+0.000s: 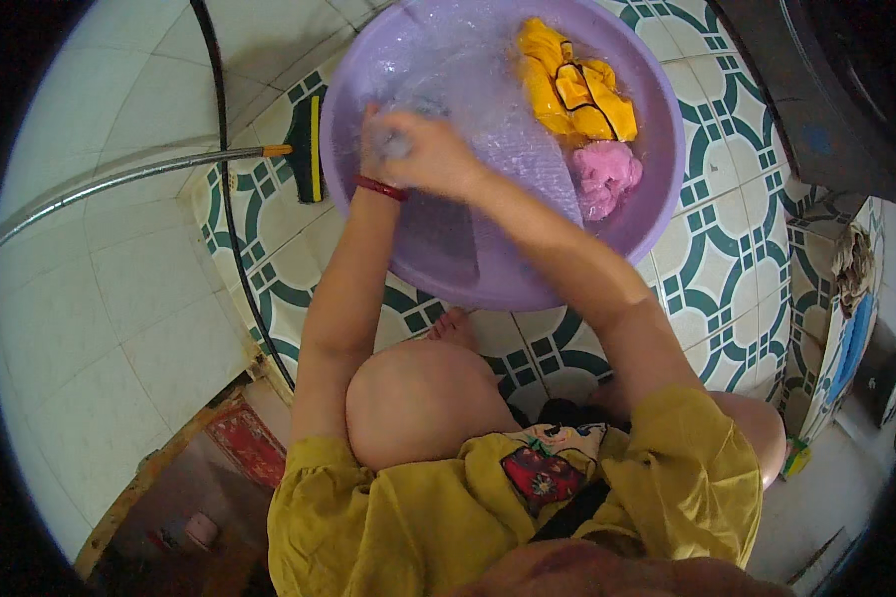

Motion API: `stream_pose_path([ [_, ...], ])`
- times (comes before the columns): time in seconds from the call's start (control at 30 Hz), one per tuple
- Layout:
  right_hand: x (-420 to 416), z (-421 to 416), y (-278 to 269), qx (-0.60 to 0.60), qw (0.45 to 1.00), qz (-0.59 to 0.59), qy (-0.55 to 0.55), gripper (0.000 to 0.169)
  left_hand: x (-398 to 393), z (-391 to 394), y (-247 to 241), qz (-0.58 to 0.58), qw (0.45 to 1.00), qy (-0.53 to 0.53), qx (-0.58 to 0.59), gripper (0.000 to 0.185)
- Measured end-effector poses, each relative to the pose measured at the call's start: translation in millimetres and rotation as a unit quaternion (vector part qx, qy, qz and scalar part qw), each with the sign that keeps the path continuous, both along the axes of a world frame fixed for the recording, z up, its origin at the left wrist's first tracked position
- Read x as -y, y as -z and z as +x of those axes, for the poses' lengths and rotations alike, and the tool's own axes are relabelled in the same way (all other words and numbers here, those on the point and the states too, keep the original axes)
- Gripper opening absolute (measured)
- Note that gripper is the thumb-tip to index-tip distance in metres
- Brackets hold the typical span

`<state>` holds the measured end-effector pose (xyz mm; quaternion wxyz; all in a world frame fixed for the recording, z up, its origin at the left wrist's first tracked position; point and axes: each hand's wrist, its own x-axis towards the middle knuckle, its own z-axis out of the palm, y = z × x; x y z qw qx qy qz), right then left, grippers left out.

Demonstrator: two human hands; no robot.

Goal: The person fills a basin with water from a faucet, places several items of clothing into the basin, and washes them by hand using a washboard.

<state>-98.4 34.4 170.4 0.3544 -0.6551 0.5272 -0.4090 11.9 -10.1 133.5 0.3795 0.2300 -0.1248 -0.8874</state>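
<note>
A purple plastic basin (661,201) holds sudsy water and a ribbed washboard surface (530,175). Over its left side my left hand (377,153), with a red bracelet (381,188) at the wrist, is close against my right hand (440,157). A wet, greyish-white thing (394,143), perhaps cloth or foam, shows between the two hands; blur hides the fingers and what each one grips. A yellow garment with black trim (586,93) lies wet at the basin's upper right. Just below it sits a bunched pink cloth (606,179).
A floor squeegee (306,153) stands against the basin's left side, its metal pole (142,166) crossing a black hose (226,172). My knees and a bare foot (454,327) are near the basin's lower edge. A dark appliance or cabinet (836,97) stands at the upper right.
</note>
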Motion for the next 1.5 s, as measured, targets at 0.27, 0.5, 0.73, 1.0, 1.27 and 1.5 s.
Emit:
stream_pose_path([
  [0.27,51.2,-17.6,-20.1,-0.089,0.989,0.012,0.119,0.038,-18.0,-19.2,-31.0,-0.024,0.993,-0.115,-0.025,0.045],
  [0.5,64.9,-113.4,99.3,-0.097,0.957,0.064,0.265,0.041,-10.3,-8.8,-33.2,-0.345,0.656,0.081,0.666,0.044],
  [0.73,65.9,-116.7,68.1,-0.319,0.931,0.139,0.111,0.034,-16.1,-4.7,25.9,-0.431,0.358,0.397,0.727,0.059],
  [1.0,63.6,-117.6,86.0,0.020,0.994,0.080,0.078,0.047,-22.1,-1.1,-14.1,0.104,0.934,0.097,0.328,0.085],
  [1.27,10.7,-38.8,7.3,0.093,0.988,0.125,0.005,0.048,-7.4,-16.0,0.4,0.085,0.973,-0.094,0.192,0.073],
  [1.5,-37.4,30.0,-40.6,-0.102,0.985,-0.099,-0.095,0.037,-31.7,-8.2,-39.7,0.016,0.994,-0.037,0.106,0.050],
])
